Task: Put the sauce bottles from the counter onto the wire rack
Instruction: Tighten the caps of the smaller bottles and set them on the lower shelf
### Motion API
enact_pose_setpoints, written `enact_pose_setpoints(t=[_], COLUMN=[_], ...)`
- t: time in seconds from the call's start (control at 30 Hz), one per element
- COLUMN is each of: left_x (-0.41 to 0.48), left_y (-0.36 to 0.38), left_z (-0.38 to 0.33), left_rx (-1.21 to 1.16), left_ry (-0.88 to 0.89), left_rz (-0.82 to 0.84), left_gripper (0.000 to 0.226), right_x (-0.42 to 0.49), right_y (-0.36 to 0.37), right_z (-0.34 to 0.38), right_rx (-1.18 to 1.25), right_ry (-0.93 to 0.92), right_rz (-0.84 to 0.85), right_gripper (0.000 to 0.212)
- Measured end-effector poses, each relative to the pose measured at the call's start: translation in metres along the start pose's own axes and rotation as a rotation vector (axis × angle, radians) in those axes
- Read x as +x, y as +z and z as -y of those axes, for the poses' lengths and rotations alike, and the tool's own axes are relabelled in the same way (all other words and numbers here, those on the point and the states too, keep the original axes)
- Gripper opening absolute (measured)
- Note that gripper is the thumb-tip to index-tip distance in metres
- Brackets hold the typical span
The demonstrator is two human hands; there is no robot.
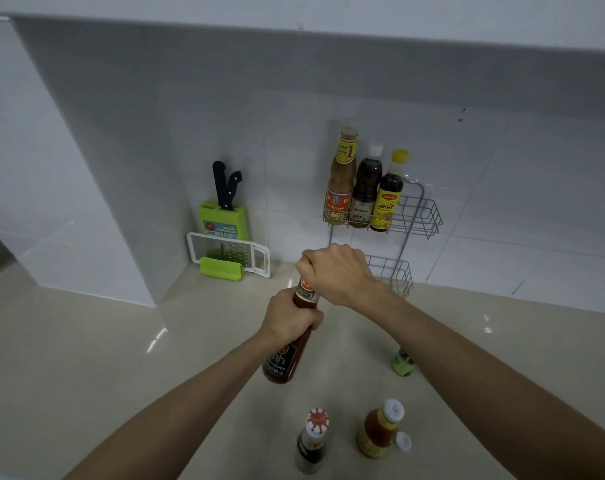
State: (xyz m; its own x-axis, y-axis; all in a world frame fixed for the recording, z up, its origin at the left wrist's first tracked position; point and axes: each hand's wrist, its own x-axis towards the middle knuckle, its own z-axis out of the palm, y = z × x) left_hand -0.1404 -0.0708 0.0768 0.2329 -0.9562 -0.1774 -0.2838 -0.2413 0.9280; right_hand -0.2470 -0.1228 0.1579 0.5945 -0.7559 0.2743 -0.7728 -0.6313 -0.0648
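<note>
Nearest to me, two sauce bottles stand on the worktop [86, 358]: a dark bottle with a red-and-white cap [311, 441] and, just to its right, a red sauce bottle with a yellow label [379, 433], its white flip lid open. Farther back and to the right, a small green bottle [402, 362] stands partly hidden behind my right forearm.

I hold a red ketchup bottle [289, 355] above the worktop, tilted with its top pointing away from me. My left grip [289, 318] is closed around the bottle's neck. My right grip [335, 273] is closed over the top of the bottle, covering the cap.

Beyond my hands, the wire rack [422, 216] hangs against the tiled wall [501, 168]. Its upper basket holds three bottles at the left end, side by side: a tall tan sauce bottle [340, 178], a dark bottle with a white cap [366, 188] and a dark bottle with a yellow cap [389, 192]. The right part of that basket is unoccupied. The lower basket [396, 271] is partly hidden by my right hand.

Left of the rack, a green knife block [223, 220] with two black-handled knives stands in the corner, with a white grater [230, 252] propped in front of it.
</note>
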Motion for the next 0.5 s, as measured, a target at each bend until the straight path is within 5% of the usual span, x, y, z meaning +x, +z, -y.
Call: enact_pose_setpoints(t=[0.1, 0.23, 0.37, 0.5], left_x=[-0.002, -0.003, 0.004, 0.005], left_y=[0.010, 0.013, -0.006, -0.029], left_z=[0.002, 0.003, -0.006, 0.003], left_rx=[0.133, 0.252, 0.062, -0.047], left_ry=[0.005, 0.016, 0.089, 0.093], left_rz=[-0.149, -0.219, 0.024, 0.357], left_gripper=[0.015, 0.018, 0.029, 0.071], right_x=[0.000, 0.003, 0.012, 0.031], right_y=[0.008, 0.013, -0.001, -0.028], right_z=[0.001, 0.000, -0.003, -0.020], right_rx=[-0.111, 0.149, 0.379, 0.405], right_ry=[0.035, 0.265, 0.329, 0.272], right_rz=[0.091, 0.288, 0.159, 0.113], right_gripper=[0.009, 0.049, 0.042, 0.038])
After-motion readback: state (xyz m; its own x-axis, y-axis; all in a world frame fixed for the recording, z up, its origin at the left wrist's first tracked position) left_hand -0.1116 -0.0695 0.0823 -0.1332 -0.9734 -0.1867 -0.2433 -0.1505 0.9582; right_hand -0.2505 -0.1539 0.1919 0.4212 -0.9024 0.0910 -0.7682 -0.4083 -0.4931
